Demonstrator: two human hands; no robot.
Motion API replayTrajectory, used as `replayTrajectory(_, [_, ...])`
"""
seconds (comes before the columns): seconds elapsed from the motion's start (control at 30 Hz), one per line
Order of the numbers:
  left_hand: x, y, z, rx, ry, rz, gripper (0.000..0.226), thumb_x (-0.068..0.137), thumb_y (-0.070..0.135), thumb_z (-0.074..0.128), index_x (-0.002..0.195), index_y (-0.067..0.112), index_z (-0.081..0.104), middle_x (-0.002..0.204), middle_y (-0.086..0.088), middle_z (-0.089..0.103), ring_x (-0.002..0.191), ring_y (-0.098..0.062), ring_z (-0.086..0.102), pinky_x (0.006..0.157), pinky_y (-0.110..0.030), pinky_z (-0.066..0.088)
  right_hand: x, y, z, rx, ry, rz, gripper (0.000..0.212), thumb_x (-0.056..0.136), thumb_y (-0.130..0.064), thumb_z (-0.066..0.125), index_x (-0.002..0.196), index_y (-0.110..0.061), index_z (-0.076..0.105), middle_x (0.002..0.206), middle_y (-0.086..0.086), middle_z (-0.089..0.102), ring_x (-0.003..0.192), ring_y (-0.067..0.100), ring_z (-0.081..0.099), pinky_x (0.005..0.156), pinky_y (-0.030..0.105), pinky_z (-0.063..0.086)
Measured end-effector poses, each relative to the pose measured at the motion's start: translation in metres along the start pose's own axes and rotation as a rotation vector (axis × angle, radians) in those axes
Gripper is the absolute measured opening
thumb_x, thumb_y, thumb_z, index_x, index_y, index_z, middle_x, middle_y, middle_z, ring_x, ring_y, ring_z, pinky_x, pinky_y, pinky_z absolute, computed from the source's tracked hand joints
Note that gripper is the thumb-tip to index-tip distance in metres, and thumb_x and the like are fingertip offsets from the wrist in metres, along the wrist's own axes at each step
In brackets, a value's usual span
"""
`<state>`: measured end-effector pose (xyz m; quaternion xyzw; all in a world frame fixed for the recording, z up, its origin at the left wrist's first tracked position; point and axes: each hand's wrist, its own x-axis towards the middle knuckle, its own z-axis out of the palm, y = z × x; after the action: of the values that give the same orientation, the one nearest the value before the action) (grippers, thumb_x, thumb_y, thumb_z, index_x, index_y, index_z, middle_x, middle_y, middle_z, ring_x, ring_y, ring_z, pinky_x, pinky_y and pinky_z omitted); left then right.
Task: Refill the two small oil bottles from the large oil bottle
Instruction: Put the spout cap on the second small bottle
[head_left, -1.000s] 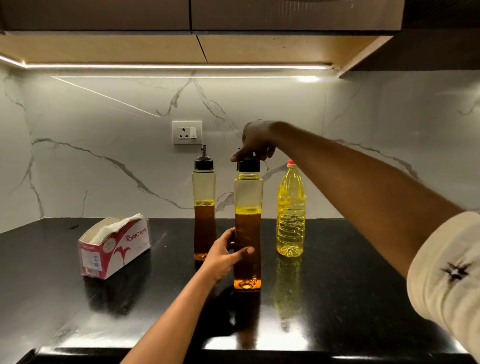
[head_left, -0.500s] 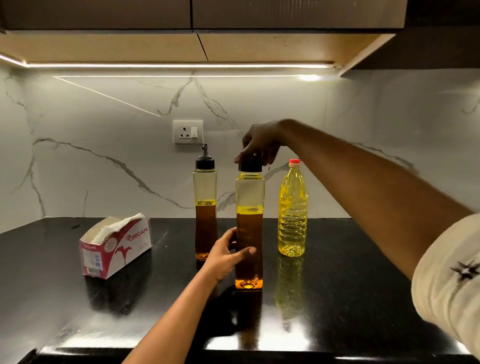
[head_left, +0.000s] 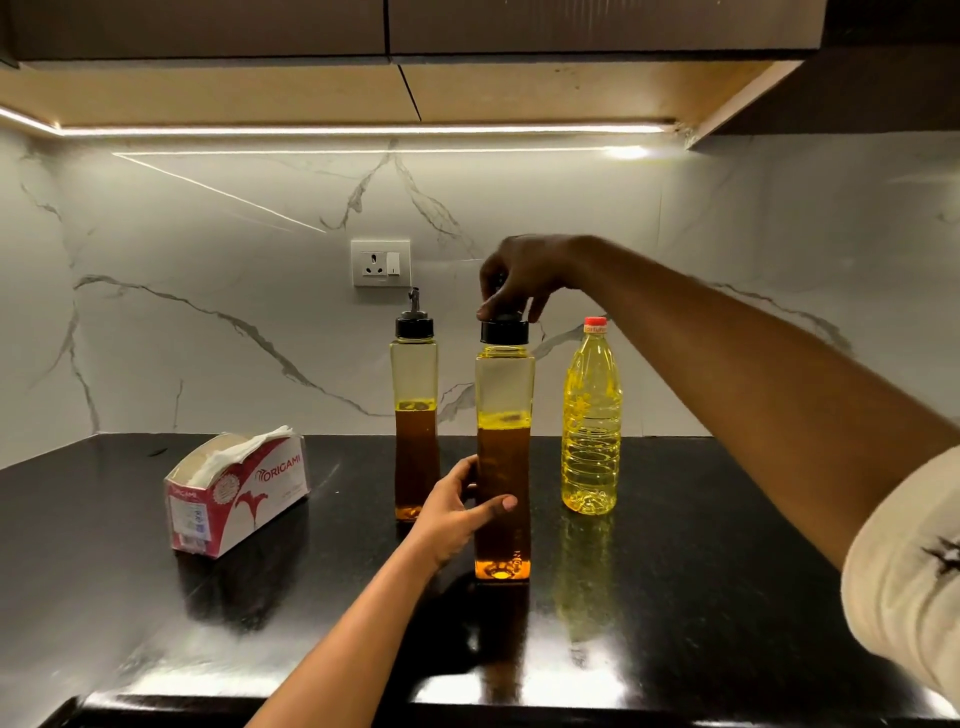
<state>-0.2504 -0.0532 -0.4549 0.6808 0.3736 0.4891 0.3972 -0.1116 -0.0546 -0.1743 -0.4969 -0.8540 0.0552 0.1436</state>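
2 hands hold the near small bottle (head_left: 504, 395) at frame centre: left hand (head_left: 449, 512) grips its body, right hand (head_left: 524, 275) pinches its black cap (head_left: 504, 332); large bottle (head_left: 591, 426) stands right of it.

Domestic kitchen. The left hand (head_left: 451, 512) grips a small oil bottle (head_left: 503, 467) standing on a polished black countertop (head_left: 727, 571). Behind the grip: white marble-veined backsplash (head_left: 208, 249) with a wall socket (head_left: 381, 262), up and to the left. Above the grip: wall cabinets (head_left: 571, 26), a lit strip light (head_left: 363, 129) along their underside. Left of the grip: an opened tissue box (head_left: 239, 493). Just right of it: a red-capped plastic bottle (head_left: 591, 431) of yellow cooking oil.
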Motion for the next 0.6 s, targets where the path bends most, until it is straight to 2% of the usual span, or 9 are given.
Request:
replayTrajectory(0.07, [0.000, 0.000, 0.000, -0.013, 0.002, 0.003, 0.066, 0.068, 0.034, 0.077, 0.127, 0.024, 0.049, 0.119, 0.004, 0.065, 0.115, -0.011, 0.060, 0.089, -0.019, 0.050, 0.005, -0.011, 0.006, -0.189, 0.046, 0.140, 0.043, 0.085, -0.039, 0.066, 0.099, 0.001, 0.063, 0.081, 0.013, 0.064, 0.067, 0.022, 0.063, 0.065, 0.031, 0.056])
replayTrajectory(0.13, [0.000, 0.000, 0.000, -0.029, 0.007, 0.004, 0.065, 0.068, 0.032, 0.077, 0.127, 0.023, 0.050, 0.118, 0.003, 0.066, 0.113, -0.011, 0.061, 0.085, -0.017, 0.051, 0.010, -0.018, 0.013, -0.340, 0.117, 0.245, 0.058, 0.085, -0.059, 0.055, 0.091, -0.002, 0.063, 0.070, 0.008, 0.063, 0.056, 0.017, 0.059, 0.068, 0.033, 0.053])
replayTrajectory(0.2, [0.000, 0.001, 0.001, -0.029, 0.012, 0.009, 0.063, 0.068, 0.031, 0.076, 0.125, 0.024, 0.051, 0.116, 0.002, 0.067, 0.111, -0.010, 0.062, 0.086, -0.018, 0.051, 0.011, -0.016, 0.011, -0.234, 0.226, 0.267, 0.071, 0.082, -0.076, 0.037, 0.084, -0.009, 0.059, 0.070, 0.005, 0.064, 0.057, 0.014, 0.058, 0.068, 0.031, 0.049])
replayTrajectory(0.23, [0.000, 0.002, 0.001, -0.027, 0.011, 0.012, 0.062, 0.068, 0.031, 0.076, 0.124, 0.024, 0.051, 0.116, 0.003, 0.066, 0.110, -0.009, 0.062, 0.086, -0.017, 0.051, 0.010, -0.010, 0.006, -0.109, 0.249, 0.242, 0.073, 0.083, -0.076, 0.033, 0.087, -0.009, 0.060, 0.074, 0.006, 0.066, 0.061, 0.015, 0.060, 0.066, 0.029, 0.049])
replayTrajectory(0.27, [-0.001, 0.002, 0.000, -0.030, 0.008, 0.010, 0.062, 0.068, 0.031, 0.076, 0.124, 0.024, 0.051, 0.117, 0.003, 0.066, 0.110, -0.008, 0.062, 0.085, -0.015, 0.051, 0.006, -0.003, 0.001, 0.020, 0.208, 0.184, 0.069, 0.086, -0.072, 0.034, 0.097, -0.009, 0.061, 0.085, 0.007, 0.067, 0.070, 0.016, 0.062, 0.065, 0.029, 0.050])
replayTrajectory(0.33, [-0.002, 0.003, 0.001, -0.039, 0.003, 0.004, 0.065, 0.068, 0.031, 0.076, 0.126, 0.023, 0.049, 0.118, 0.004, 0.065, 0.111, -0.007, 0.060, 0.080, -0.011, 0.049, -0.003, 0.013, -0.008, 0.201, -0.010, 0.025, 0.045, 0.092, -0.050, 0.049, 0.117, -0.014, 0.057, 0.111, 0.006, 0.063, 0.094, 0.015, 0.061, 0.071, 0.031, 0.054])
replayTrajectory(0.4, [-0.002, 0.004, 0.001, -0.036, 0.000, 0.000, 0.065, 0.068, 0.032, 0.076, 0.127, 0.024, 0.048, 0.119, 0.004, 0.064, 0.112, -0.007, 0.059, 0.078, -0.009, 0.048, -0.007, 0.028, -0.009, 0.299, -0.161, -0.078, 0.029, 0.090, -0.027, 0.060, 0.118, -0.020, 0.059, 0.118, 0.002, 0.061, 0.105, 0.014, 0.059, 0.077, 0.030, 0.056])
replayTrajectory(0.47, [-0.003, 0.005, 0.001, -0.024, 0.005, 0.001, 0.061, 0.070, 0.032, 0.076, 0.124, 0.027, 0.049, 0.119, 0.006, 0.064, 0.112, -0.006, 0.059, 0.077, -0.008, 0.048, -0.005, 0.032, -0.006, 0.280, -0.077, -0.109, 0.021, 0.087, -0.020, 0.066, 0.107, -0.016, 0.064, 0.104, 0.002, 0.066, 0.097, 0.016, 0.064, 0.069, 0.024, 0.056])
replayTrajectory(0.6, [-0.003, 0.005, 0.002, -0.025, 0.017, 0.013, 0.048, 0.077, 0.019, 0.075, 0.118, 0.028, 0.052, 0.116, 0.005, 0.065, 0.107, -0.003, 0.061, 0.076, -0.010, 0.049, 0.001, 0.011, 0.000, -0.018, 0.126, 0.011, 0.030, 0.083, -0.034, 0.070, 0.083, -0.004, 0.067, 0.065, 0.004, 0.066, 0.055, 0.012, 0.063, 0.047, 0.019, 0.050])
